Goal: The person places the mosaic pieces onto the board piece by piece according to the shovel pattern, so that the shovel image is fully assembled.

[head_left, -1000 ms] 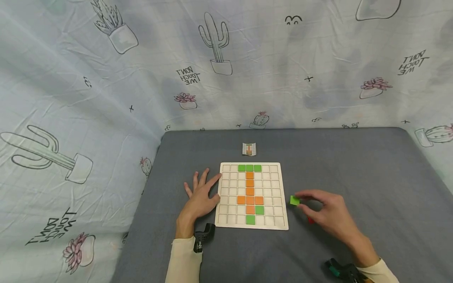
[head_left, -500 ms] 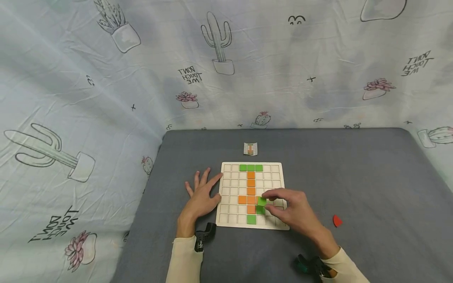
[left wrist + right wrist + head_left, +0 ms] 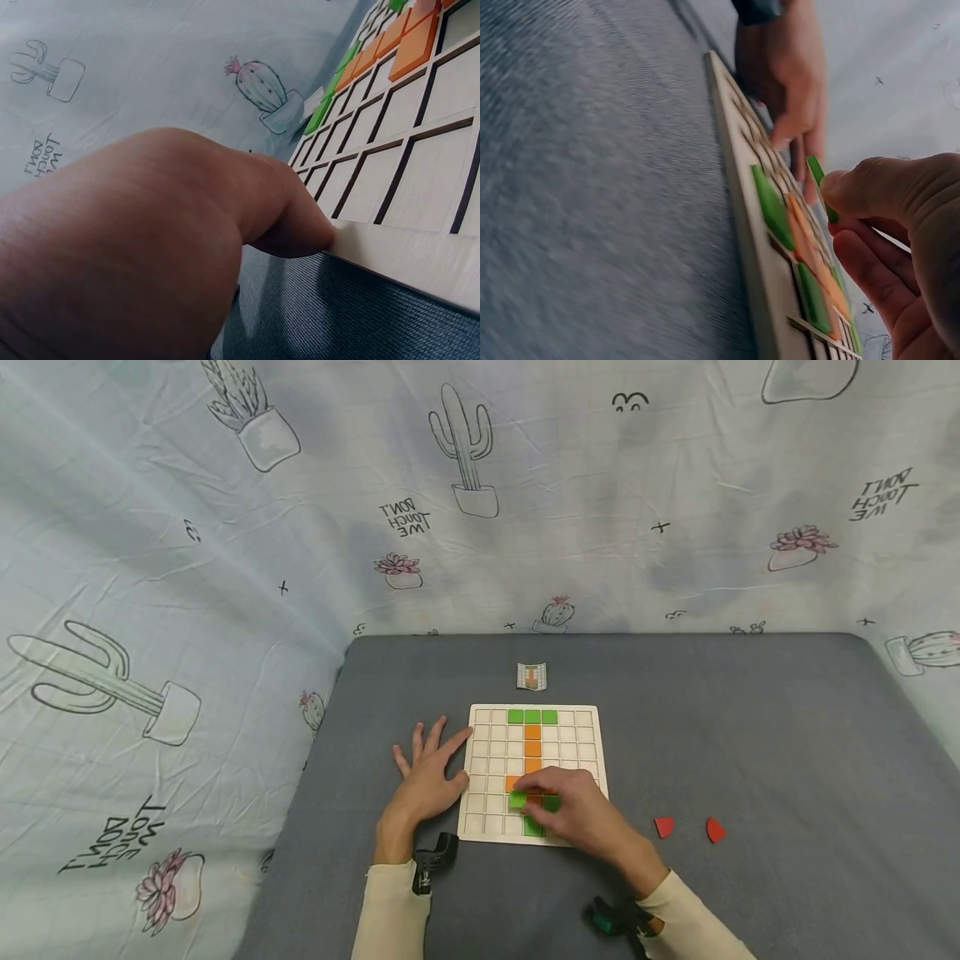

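Note:
My right hand (image 3: 577,806) pinches a green square tile (image 3: 517,799) between thumb and fingers, above the lower middle of a pale wooden grid board (image 3: 483,822). In the right wrist view the tile (image 3: 821,187) stands tilted, clear of the board. Orange tiles (image 3: 532,748) form a column on the grid, with a row of green tiles (image 3: 532,717) at its top and more green beside its foot, partly behind my right hand. My left hand (image 3: 427,785) lies spread at the board's left edge, its thumb and index fingertip touching the rim.
Two red pieces, one four-sided (image 3: 664,827) and one rounded (image 3: 716,830), lie on the grey table (image 3: 750,718) right of the board. A small pattern card (image 3: 532,677) lies behind it. A printed cloth (image 3: 570,468) hangs at the back and left.
My right hand has carried the green tile leftward from beside the board, over the right of the column, to its left side. The red pieces are uncovered. My left hand stays put.

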`<action>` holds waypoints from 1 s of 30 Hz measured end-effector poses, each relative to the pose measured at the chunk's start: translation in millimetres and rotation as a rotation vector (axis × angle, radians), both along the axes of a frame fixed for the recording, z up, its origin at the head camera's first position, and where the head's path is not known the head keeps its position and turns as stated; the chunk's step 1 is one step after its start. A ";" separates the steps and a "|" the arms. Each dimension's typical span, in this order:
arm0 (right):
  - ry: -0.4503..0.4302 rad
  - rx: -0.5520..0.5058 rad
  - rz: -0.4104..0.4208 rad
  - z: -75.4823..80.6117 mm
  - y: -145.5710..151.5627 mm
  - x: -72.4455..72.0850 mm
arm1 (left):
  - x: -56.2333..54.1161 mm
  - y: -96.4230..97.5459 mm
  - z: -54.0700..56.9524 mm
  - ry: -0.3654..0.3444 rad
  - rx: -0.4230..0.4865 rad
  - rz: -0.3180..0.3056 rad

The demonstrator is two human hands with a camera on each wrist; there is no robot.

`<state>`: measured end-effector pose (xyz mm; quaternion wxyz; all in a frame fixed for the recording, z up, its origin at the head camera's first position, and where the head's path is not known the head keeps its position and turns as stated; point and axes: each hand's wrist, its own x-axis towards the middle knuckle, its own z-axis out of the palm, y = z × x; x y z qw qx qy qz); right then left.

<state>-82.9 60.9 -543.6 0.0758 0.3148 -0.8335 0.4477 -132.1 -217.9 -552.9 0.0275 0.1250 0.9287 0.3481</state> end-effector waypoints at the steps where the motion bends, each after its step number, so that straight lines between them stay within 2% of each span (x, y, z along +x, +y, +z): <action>1: 0.010 0.002 0.007 -1.7 -1.6 -0.4 | 0.4 0.1 0.6 0.005 0.010 -0.002; 4: 0.045 0.022 0.020 -5.2 -5.7 -1.3 | 0.6 0.6 -0.8 0.005 0.003 0.003; 10: 0.069 0.105 -0.007 -3.9 -9.4 0.5 | -0.9 0.8 -3.9 -0.003 -0.016 0.010; 19: 0.112 0.188 -0.023 1.1 -11.5 3.1 | 2.3 3.3 10.3 -0.022 -0.010 0.004; 25: 0.106 0.204 -0.014 1.4 -11.4 3.4 | 2.5 3.1 7.8 -0.016 -0.004 0.005; 30: 0.104 0.207 -0.011 2.1 -11.7 4.0 | 3.1 4.0 10.9 -0.024 -0.009 0.011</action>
